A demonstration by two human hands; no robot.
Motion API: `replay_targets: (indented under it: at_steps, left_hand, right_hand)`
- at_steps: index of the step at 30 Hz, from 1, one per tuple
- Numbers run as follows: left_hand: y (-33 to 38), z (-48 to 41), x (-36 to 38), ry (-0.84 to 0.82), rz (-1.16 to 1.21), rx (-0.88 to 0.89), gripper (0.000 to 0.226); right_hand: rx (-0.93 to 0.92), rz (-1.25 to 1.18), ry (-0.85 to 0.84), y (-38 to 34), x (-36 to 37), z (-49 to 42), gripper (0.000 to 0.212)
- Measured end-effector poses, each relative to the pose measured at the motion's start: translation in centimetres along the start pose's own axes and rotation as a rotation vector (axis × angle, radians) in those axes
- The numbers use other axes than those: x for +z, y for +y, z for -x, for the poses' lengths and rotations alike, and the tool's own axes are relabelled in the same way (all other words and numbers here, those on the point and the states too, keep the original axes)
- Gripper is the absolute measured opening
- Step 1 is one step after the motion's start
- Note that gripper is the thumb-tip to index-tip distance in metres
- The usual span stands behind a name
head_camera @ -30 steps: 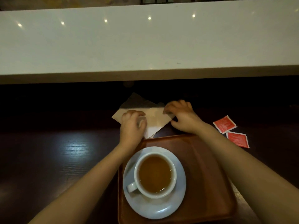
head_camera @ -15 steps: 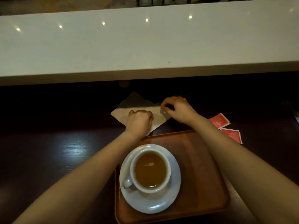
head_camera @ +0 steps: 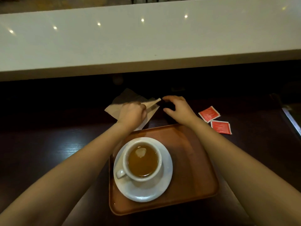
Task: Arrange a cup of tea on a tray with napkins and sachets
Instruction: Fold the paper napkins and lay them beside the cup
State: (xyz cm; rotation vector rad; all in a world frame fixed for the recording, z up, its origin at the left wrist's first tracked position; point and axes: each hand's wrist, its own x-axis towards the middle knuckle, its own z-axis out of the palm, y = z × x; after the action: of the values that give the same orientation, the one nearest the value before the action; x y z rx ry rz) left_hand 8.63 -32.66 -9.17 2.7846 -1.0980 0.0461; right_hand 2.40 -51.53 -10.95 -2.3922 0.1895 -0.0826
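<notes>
Brown napkin (head_camera: 117, 108) lies upper centre, just beyond the tray (head_camera: 195, 160); left hand (head_camera: 132, 114) pinches its lifted corner pointing right toward the open, empty right hand (head_camera: 177, 108).

Left hand (head_camera: 132, 115) hides part of the napkin (head_camera: 121, 104)

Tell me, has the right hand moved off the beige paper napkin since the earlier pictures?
Yes. The right hand now hovers open, rightward off the beige paper napkin, toward the red sachets.

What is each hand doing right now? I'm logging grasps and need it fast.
Left hand: closed, pinching a lifted fold of the napkin.
Right hand: open, fingers curled, holding nothing.
</notes>
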Motion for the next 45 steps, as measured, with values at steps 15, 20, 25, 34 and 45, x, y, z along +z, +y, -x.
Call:
replay_targets:
  at_steps: [15, 20, 25, 34, 45]
  left_hand:
    - [9.1, 5.6, -6.2, -0.001, 1.129, -0.375, 0.021]
    - [15.0, 10.8, -2.2, -0.050, 1.033, -0.504, 0.047]
    - [18.7, 14.9, 1.2, -0.173, 0.983, -0.636, 0.050]
    - [19.6, 16.2, 0.6, -0.222, 0.799, -0.553, 0.049]
    - [11.1, 11.4, -8.0, 0.124, 0.630, -0.301, 0.031]
  right_hand:
    - [0.192, -0.712, -0.025, -0.7, -7.6, 4.3, 0.012]
    - [0.234, -0.342, -0.079, 0.5, -7.4, 8.0, 0.006]
    - [0.206, -0.120, -0.170, 1.6, -4.5, 10.3, 0.014]
    - [0.180, -0.037, 0.009, 2.3, -1.1, 9.4, 0.016]
    - [-0.005, 0.230, 0.068, -0.1, -2.0, 4.5, 0.034]
